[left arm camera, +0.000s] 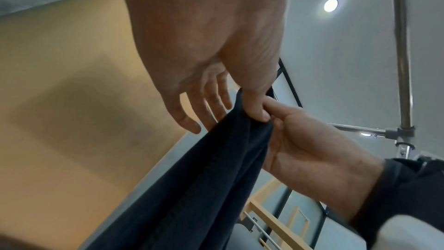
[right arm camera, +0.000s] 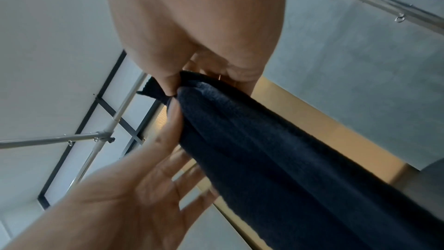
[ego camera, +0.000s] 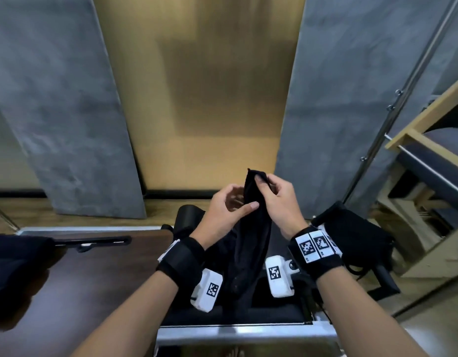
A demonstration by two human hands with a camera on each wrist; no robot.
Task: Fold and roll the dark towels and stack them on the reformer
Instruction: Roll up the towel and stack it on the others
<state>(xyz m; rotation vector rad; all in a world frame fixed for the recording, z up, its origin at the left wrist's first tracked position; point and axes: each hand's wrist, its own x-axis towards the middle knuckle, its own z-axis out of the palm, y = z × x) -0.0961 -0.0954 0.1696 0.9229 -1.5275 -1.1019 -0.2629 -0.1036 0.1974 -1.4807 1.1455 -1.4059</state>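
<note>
I hold a dark towel [ego camera: 251,222] up in front of me, above the reformer [ego camera: 235,331]. My right hand [ego camera: 276,202] pinches the towel's top corner between thumb and forefinger, and that corner pokes up just past my fingertips. In the right wrist view my right thumb [right arm camera: 168,83] presses the cloth against the curled fingers, with a small tip of fabric sticking out beside it. The rest of the towel hangs down in a long loose bunch between my two wrists, and its lower end drops onto the dark pad of the reformer.

My left hand [ego camera: 227,210] is just beside the towel on its left. Its fingers are straight and spread, and the forefinger lies across the front of the hanging cloth without closing on it. In the left wrist view my left fingers [left arm camera: 190,121] fan out behind the fabric, while the right hand reaches in from the right and grips the towel's edge.

A second dark towel [ego camera: 351,235] lies in a loose heap on the reformer to my right, just behind my right wrist. At the left edge of the head view there is another dark mass of cloth [ego camera: 14,276] resting on a brown wooden surface [ego camera: 94,292]; it is too blurred to tell whether it is folded. Ahead of me stand grey wall panels [ego camera: 68,124] with a tan panel between them, and a metal pole [ego camera: 392,109] runs up on the right.
</note>
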